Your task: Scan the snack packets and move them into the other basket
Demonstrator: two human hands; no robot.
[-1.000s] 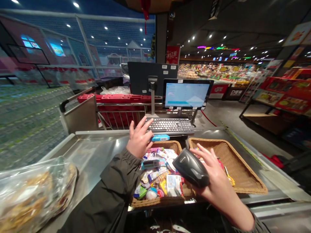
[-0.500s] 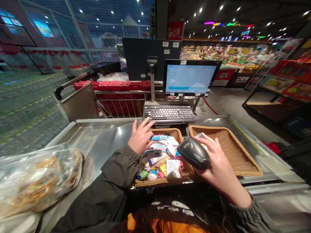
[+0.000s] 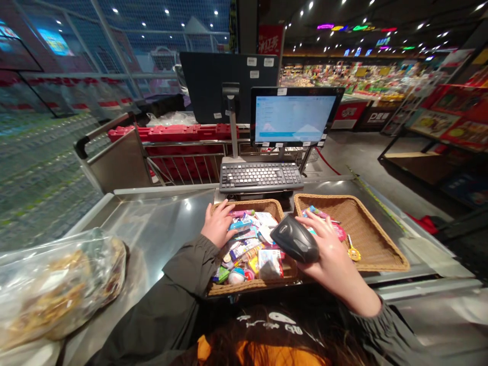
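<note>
My right hand [image 3: 328, 254] is closed round a black barcode scanner [image 3: 295, 238], held over the gap between two wicker baskets. My left hand [image 3: 217, 225] reaches into the left basket [image 3: 244, 287], which is full of several small colourful packets [image 3: 249, 244]; its fingers curl onto the packets at the basket's far left corner, and I cannot make out whether they grip one. The right basket [image 3: 375, 244] holds a few small items and a yellow key tag [image 3: 353, 252].
A keyboard [image 3: 261, 176] and a lit screen [image 3: 294, 118] stand behind the baskets on the steel counter [image 3: 160, 229]. A clear bag of food [image 3: 53, 290] lies at the left. Red shopping trolleys [image 3: 179, 152] stand beyond the counter. Store shelves fill the right.
My left hand came back from the keyboard edge and dropped into the left basket. The blue packet it held near the keyboard now lies among the others. The scanner hand shifted slightly left.
</note>
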